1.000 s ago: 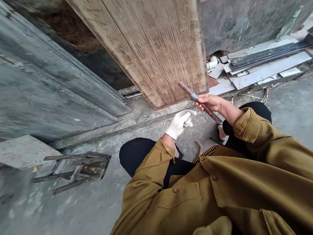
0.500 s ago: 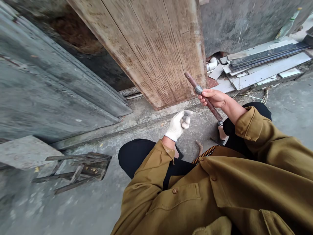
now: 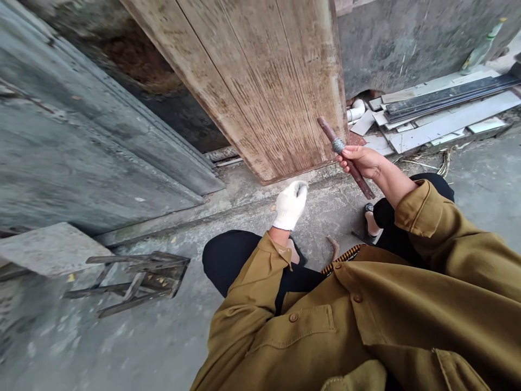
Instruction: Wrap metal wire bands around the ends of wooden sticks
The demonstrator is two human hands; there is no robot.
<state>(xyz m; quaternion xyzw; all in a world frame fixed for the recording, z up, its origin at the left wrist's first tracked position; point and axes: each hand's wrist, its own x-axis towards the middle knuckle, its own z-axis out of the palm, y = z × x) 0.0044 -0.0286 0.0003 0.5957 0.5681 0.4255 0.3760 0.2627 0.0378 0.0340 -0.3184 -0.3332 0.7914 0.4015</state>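
Closest to me is the person's mustard jacket [image 3: 366, 326], sleeves turned back, over dark trousers [image 3: 230, 260] with the knees apart. Between the feet a short bent branch [image 3: 334, 247] lies on the concrete floor [image 3: 134, 353]. The left hand [image 3: 291, 205], in a white knitted glove, hangs above the floor with its fingers curled inward and turned from me; I can't tell whether they pinch anything. The bare right hand [image 3: 360, 160] has its fingers wrapped round a brown stick [image 3: 358, 178], held aslant in the air beyond the right knee. Wire [image 3: 337, 145] is coiled round it, just beside the fingertips. Off to the left is a rough wooden stool [image 3: 138, 279]. Farther back stands a weathered plank panel [image 3: 260, 81], and to its right a white pipe [image 3: 356, 110], stacked strips [image 3: 451, 122] and a bottle [image 3: 482, 49] near the grey wall [image 3: 391, 49].
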